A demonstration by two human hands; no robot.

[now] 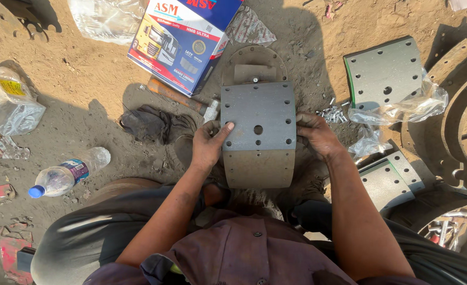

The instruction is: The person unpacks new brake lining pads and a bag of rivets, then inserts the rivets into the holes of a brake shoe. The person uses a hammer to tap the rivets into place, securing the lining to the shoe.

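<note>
— What have you got in your hands?

— A grey drilled brake lining (258, 116), laid flat on top of a curved, rusty brake shoe (258, 168) that sits on the sandy ground (85, 89) right in front of my knees. My left hand (208, 143) is clamped on the lining's left edge, thumb pressed on its top face. My right hand (316, 135) has its grip closed around the right edge.

— And close by?

— A hammer (179, 97) lies just left of the shoe's far end, beside a dark rag (151, 124). A blue and white carton (183, 39) sits beyond the hammer. A small heap of rivets (333, 112) lies just past my right hand, and a second lining (384, 73), green-edged, rests farther right, partly in clear plastic wrap (402, 111).

— Anything further off?

— A plastic water bottle (67, 173) lies well to my left.
</note>
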